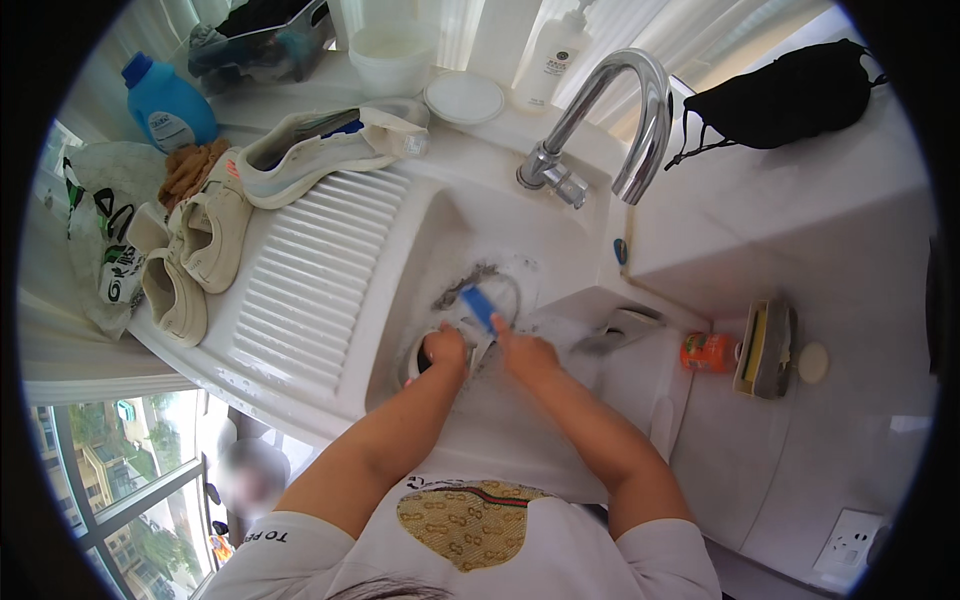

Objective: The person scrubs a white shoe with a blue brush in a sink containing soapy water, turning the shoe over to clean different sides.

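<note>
My left hand (446,349) is down in the white sink basin (420,247), holding a light-coloured shoe (415,360) by its opening, near the basin's left wall. My right hand (529,358) grips a blue brush (478,306) just above and to the right of the shoe; the hand and brush are slightly blurred. Suds and dark, dirty water lie on the basin floor beyond the brush. Another pale object (619,330), perhaps a shoe part, leans in the right part of the basin. My hands and the blur hide much of the held shoe.
Several pale shoes (214,240) stand left of the ribbed drainboard (315,277), near a blue detergent bottle (169,105). A chrome faucet (600,97) arches over the back right. A white pump bottle (551,60) stands behind; an orange container (706,352) and a sponge holder (765,349) are at right.
</note>
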